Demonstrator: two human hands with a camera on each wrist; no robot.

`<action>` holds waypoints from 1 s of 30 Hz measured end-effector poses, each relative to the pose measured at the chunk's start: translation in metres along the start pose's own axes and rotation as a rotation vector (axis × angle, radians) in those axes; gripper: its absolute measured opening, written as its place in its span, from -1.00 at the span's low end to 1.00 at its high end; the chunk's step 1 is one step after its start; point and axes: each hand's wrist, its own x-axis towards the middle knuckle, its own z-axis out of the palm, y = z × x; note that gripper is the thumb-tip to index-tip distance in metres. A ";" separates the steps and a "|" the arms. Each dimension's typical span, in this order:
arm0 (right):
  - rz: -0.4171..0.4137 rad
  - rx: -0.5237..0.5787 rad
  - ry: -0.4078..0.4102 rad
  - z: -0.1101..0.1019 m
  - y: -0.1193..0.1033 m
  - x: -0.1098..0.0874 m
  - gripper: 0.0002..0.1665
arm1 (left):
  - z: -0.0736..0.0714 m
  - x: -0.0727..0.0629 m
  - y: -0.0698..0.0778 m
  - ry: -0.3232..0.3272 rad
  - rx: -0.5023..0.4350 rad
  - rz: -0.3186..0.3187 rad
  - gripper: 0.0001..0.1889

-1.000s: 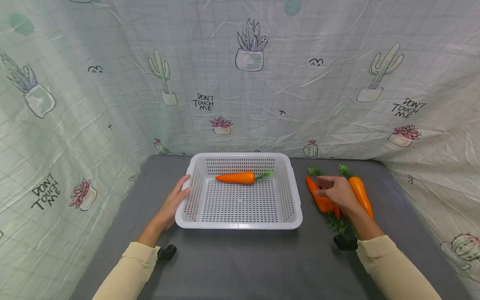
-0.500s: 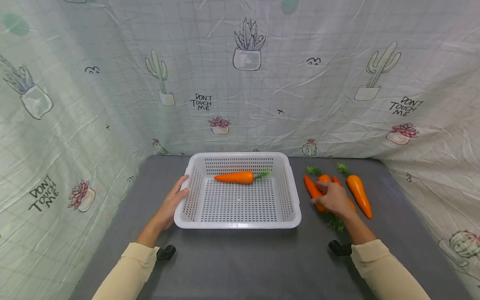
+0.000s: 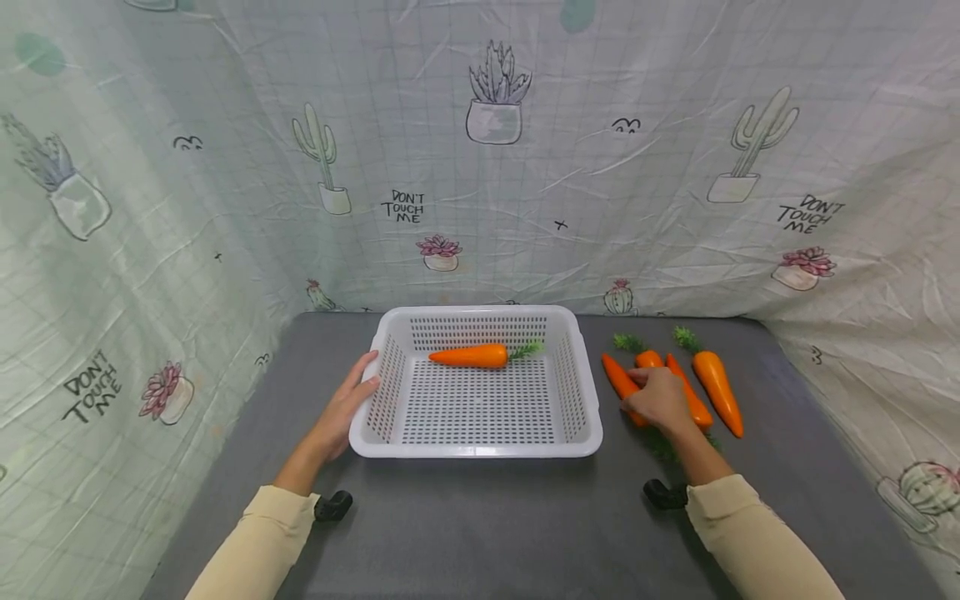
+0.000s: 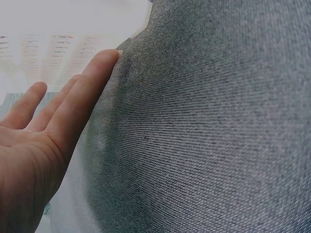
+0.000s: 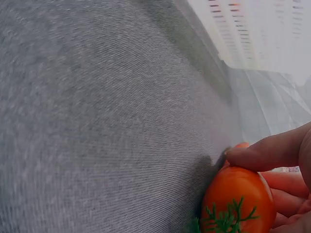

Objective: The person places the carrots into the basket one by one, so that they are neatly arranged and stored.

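In the head view my right hand (image 3: 660,398) holds an orange carrot (image 3: 618,377) beside the basket, thumb on one side and fingers on the other. The right wrist view shows the thumb against that carrot's rounded end (image 5: 238,196), with its green leaves in front. My left hand (image 3: 341,410) touches the left side of a white plastic basket (image 3: 476,451), its fingers extended along the wall. One carrot with a green top (image 3: 471,357) lies inside, near the back wall.
Right of my right hand lie a carrot pointing away (image 3: 693,400) and a carrot with its leaves at the back (image 3: 717,390). Another carrot (image 3: 648,358) is partly hidden by the hand. A printed curtain (image 3: 555,167) hangs behind the grey table (image 3: 480,525).
My right hand has moved left and down onto the leftmost carrot and taken hold of it; that carrot has shifted slightly left. The left hand and basket stay put.
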 end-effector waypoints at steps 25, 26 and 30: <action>0.081 0.144 0.010 -0.025 -0.027 -0.003 -0.26 | -0.001 0.001 -0.001 0.000 -0.016 0.006 -0.33; 0.087 0.149 0.004 -0.027 -0.028 -0.003 -0.25 | 0.000 0.001 -0.001 0.003 -0.015 0.001 -0.33; 0.091 0.158 -0.005 -0.032 -0.034 -0.004 -0.23 | 0.000 0.001 -0.002 0.010 -0.005 -0.005 -0.33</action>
